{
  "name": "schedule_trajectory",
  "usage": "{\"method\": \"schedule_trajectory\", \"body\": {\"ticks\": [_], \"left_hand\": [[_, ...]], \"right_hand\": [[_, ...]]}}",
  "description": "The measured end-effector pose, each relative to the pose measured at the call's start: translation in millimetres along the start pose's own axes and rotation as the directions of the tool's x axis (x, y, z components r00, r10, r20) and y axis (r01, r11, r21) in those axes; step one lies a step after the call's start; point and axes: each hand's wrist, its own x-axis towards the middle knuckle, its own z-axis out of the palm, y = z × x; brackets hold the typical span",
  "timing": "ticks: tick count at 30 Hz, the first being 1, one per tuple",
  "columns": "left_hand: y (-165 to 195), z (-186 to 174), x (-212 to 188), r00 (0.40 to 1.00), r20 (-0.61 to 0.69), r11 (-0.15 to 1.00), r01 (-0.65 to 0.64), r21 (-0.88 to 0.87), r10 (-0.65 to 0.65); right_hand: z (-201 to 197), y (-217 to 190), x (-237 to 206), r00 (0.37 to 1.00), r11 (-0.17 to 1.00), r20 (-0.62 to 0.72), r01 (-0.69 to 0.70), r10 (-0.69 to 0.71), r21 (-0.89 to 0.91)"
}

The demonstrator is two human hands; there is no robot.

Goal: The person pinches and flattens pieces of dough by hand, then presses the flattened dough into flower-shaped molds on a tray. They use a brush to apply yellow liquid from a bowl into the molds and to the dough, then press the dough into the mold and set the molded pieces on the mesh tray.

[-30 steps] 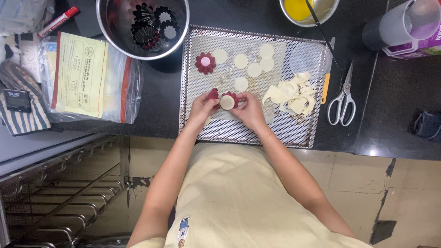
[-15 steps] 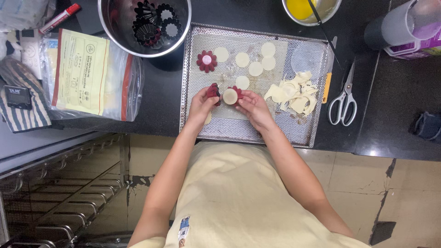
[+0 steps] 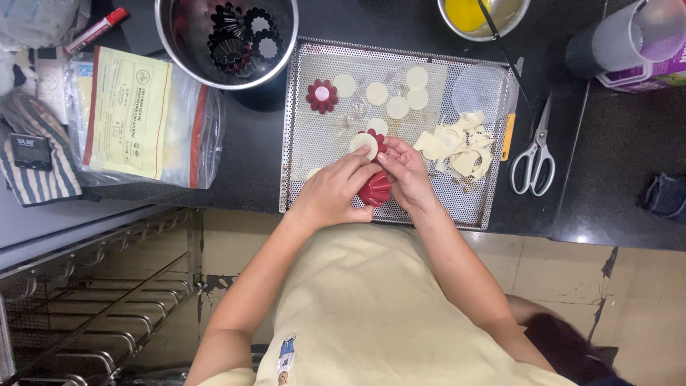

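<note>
From the head view, the left hand and right hand met over the near edge of the perforated metal tray on the dark bench. Both grips pinched a fluted red mould, tilted, a pale dough round lying on its rim. Bare mesh lay open toward the tray's left edge; ragged dough scraps crowded its right. Scissors lay beyond the right edge.

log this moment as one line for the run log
left hand: holds red fluted mould | right hand: presses dough round into it | place: over perforated tray | nearby: dough scraps, scissors
</note>
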Motion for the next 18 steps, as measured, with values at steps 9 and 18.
{"method": "schedule_trajectory", "body": {"ticks": [9,18], "left_hand": [[1.0,1.5,-4.5,1.0,-0.015,1.0,-0.005,-0.01,0.004],[6.3,-1.6,-3.0,0.999,-0.032,1.0,-0.019,-0.018,0.019]], "right_hand": [[-9.5,5.1,-3.3,1.0,1.0,0.017,0.0,0.0,0.011],[-14.7,7.9,-4.5,1.0,1.0,0.004,-0.01,0.01,0.023]]}}
